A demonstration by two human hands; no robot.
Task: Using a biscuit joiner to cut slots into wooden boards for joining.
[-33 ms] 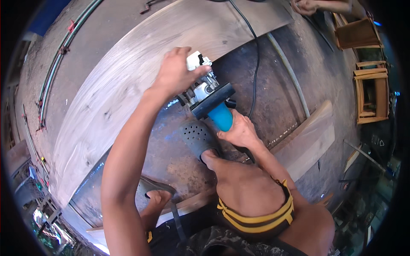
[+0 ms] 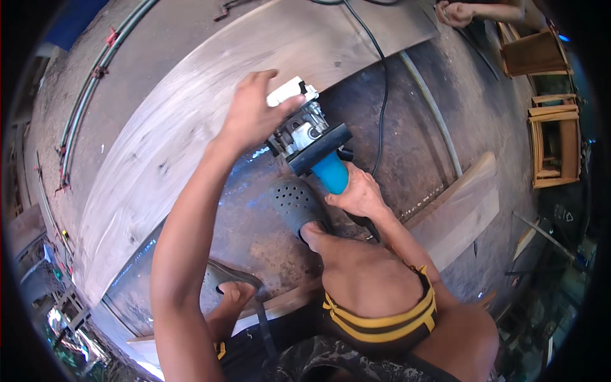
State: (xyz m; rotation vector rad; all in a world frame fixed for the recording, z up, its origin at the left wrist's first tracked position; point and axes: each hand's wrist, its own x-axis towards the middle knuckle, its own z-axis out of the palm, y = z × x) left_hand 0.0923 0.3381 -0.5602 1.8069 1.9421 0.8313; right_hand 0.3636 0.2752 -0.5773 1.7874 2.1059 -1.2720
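My left hand [image 2: 251, 114] has its fingers and thumb round the white top piece [image 2: 286, 90] of a power tool, a router, with silver metalwork and a black housing. My right hand [image 2: 356, 194] grips its blue cylindrical body [image 2: 330, 169] from below. The tool is tilted, held over my clogged foot [image 2: 289, 204] and the stained dark surface. Behind it lies a long, curved-looking pale wooden board [image 2: 146, 153]. My right leg is bent beneath the tool, with a yellow-striped band near the knee.
A black cord [image 2: 380, 76] runs across the board. Metal clamps [image 2: 95, 76] lie at left. A pipe [image 2: 426, 102] and a shorter board [image 2: 452, 210] lie at right, near wooden frames [image 2: 550, 140]. Another person's hands [image 2: 455, 13] show at top right.
My left hand has shifted slightly left, showing more of the tool's white piece. My right hand stays on the blue body, moved very slightly.
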